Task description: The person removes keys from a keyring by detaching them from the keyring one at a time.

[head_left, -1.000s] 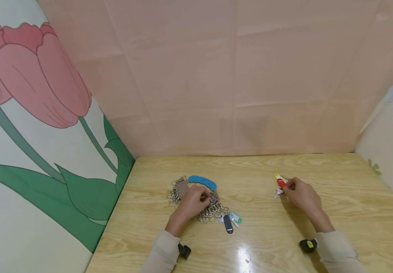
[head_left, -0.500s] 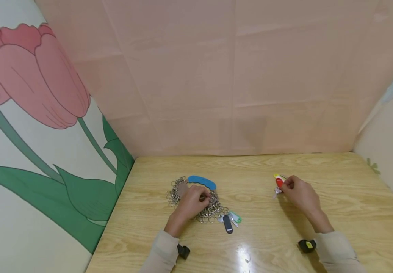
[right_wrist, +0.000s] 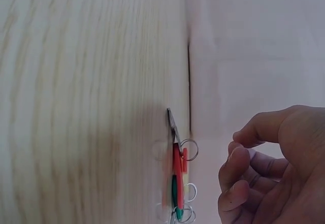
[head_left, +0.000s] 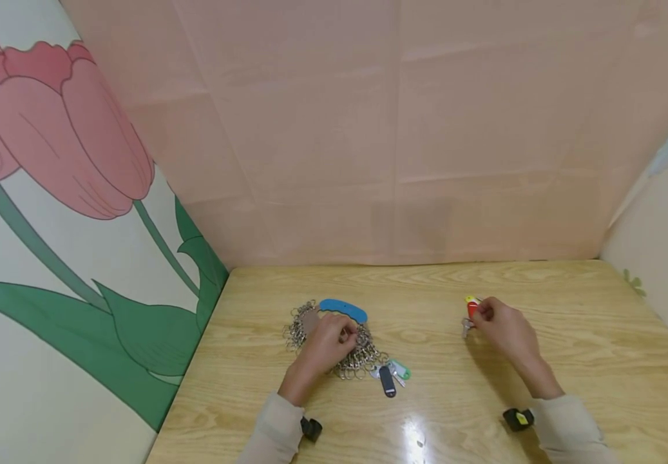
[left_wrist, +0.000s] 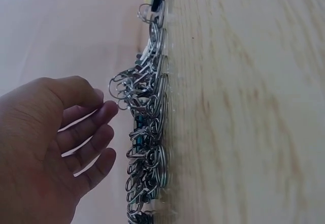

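Note:
My left hand (head_left: 329, 345) hovers over a pile of metal keyrings and clasps (head_left: 362, 357). In the left wrist view its fingers are loosely curled, with the thumb and index tips close beside a raised ring (left_wrist: 118, 84). Whether they touch that ring I cannot tell. My right hand (head_left: 507, 328) hangs just above a small group of keys with a red key tag (head_left: 472, 309) and a yellow key tag (head_left: 470, 299). The right wrist view has a gap between its bent fingers and these tags, with a green tag (right_wrist: 175, 193) also there.
A blue curved plate (head_left: 343, 309) lies behind the pile, a brownish flat piece (head_left: 310, 320) at its left. In front on the right are a dark key tag (head_left: 388, 381) and a green-edged tag (head_left: 400, 368) with keys. A pink sheet (head_left: 397, 161) rises behind the table.
My right hand has shifted slightly to the left over the tagged keys, covering more of the red tag. The left hand and the ring pile look the same.

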The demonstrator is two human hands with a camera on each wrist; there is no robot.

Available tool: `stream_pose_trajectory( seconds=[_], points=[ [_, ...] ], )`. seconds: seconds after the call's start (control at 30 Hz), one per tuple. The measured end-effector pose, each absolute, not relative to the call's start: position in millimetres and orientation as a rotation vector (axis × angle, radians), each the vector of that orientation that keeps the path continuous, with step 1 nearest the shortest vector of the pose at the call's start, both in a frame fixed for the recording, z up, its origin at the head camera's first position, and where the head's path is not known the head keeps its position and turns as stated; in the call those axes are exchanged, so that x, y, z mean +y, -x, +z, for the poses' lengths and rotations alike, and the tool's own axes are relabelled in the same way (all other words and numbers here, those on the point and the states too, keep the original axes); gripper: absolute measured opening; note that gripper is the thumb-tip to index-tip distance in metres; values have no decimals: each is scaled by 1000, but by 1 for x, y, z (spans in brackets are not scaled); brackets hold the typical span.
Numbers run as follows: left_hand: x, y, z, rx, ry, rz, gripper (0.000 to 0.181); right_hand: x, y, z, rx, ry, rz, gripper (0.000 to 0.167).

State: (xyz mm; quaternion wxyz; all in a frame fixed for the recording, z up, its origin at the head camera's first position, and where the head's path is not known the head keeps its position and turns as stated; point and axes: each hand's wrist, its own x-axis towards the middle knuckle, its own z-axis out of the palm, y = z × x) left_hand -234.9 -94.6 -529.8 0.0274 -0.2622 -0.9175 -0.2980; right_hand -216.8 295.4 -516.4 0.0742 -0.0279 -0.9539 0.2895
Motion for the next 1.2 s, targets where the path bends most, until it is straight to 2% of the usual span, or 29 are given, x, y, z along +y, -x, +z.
stream_pose_trajectory(
  seconds=[0.33, 1.2],
  points=[
    [-92, 231, -523, -2804, 846, -853, 12, 285, 212, -507, -2850, 38, 893, 21],
    [-84, 224, -516, -2727, 976, -791, 8, 256, 198, -492, -2799, -60, 888, 15]
  ],
)
